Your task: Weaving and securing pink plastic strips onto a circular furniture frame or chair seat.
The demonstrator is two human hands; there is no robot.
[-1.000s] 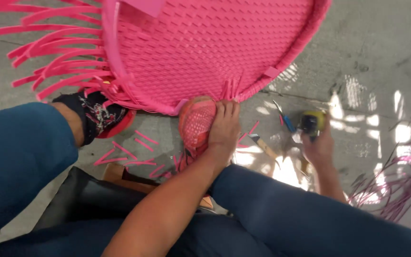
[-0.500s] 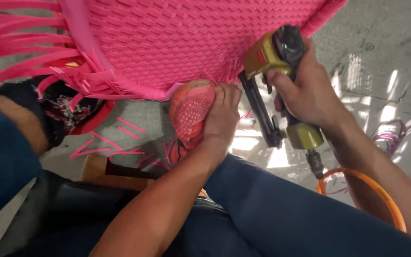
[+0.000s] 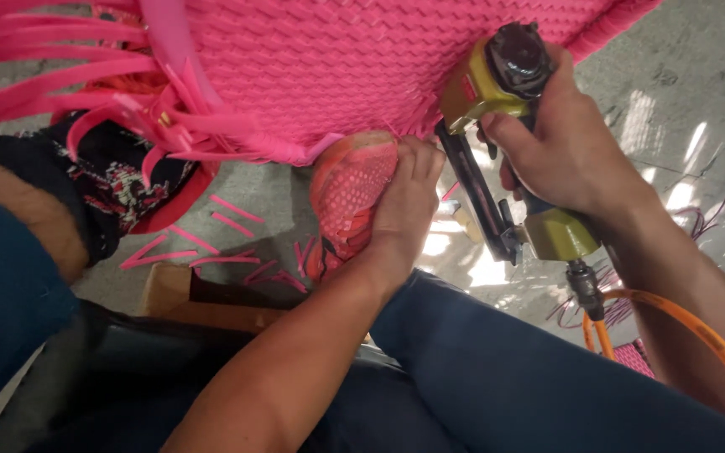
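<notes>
The right hand (image 3: 576, 147) now holds a yellow-green pneumatic stapler (image 3: 501, 126) up against the near edge of the pink woven seat (image 3: 362, 67), fingers clamped around its body — a second ago that hand was far off to the right, down at the floor, and the tool has since come up to the weave. Its nose sits just beside the left hand (image 3: 404, 197), which has stayed where it was, fingers together and pressed on the seat's lower edge just above an orange-pink shoe (image 3: 346, 197). An orange air hose (image 3: 698, 335) trails from the stapler's base towards the near right. Loose pink strip ends (image 3: 35, 75) fan out at the far left, and cut pink offcuts (image 3: 211, 231) lie on the concrete floor (image 3: 690, 92) — so the weave edge appears pinned and the stapler brought into place beside it.
</notes>
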